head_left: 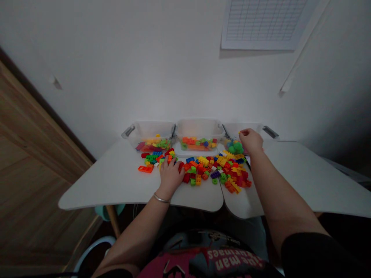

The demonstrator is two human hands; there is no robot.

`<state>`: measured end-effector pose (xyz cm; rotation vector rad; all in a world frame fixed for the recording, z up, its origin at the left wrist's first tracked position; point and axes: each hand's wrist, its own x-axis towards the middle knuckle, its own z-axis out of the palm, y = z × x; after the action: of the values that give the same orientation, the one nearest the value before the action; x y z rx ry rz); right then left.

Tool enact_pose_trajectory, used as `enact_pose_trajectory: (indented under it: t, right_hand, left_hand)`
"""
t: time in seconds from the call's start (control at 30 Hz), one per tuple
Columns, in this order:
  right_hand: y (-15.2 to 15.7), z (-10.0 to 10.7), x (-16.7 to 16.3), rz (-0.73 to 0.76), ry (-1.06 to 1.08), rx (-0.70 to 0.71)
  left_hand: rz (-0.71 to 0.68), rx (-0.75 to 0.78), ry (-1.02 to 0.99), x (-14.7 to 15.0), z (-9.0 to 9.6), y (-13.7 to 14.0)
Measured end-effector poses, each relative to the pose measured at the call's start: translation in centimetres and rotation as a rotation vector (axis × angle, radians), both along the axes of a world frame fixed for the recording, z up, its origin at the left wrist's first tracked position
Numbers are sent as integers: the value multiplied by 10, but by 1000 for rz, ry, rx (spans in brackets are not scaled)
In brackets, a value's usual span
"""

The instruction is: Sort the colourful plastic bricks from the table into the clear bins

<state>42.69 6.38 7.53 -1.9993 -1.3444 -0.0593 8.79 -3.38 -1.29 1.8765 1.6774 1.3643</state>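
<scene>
Loose toy building bricks (pixel 203 161) in red, orange, yellow, green and blue lie in a long heap across the white table. My left hand (pixel 171 175) rests palm down on the left part of the heap, fingers apart and touching bricks. Over the right clear plastic bin (pixel 243 126) is my right hand (pixel 251 141), its thumb and fingers pinched together. A small yellow toy piece (pixel 239 133) shows at those fingertips; its exact shape is too small to tell. Green round pieces (pixel 235 147) lie in that bin, beside the hand.
Two more clear bins, the left one (pixel 152 127) and the middle one (pixel 199 124), stand against the wall with mixed bricks inside. A seam divides the white tabletop (pixel 121 185). A printed grid sheet (pixel 261 23) hangs on the wall. Wooden panelling (pixel 34 154) is at left.
</scene>
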Motion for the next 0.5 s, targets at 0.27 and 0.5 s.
enact_pose_trajectory:
  t: [0.27,0.5]
  right_hand:
    - [4,6,-3,-18,-123,-225]
    - [-14,18,-17,239,-78,58]
  left_hand:
    - [-22,-6,-127,0,2,-1]
    - [-33,-18,-218,1,4,-2]
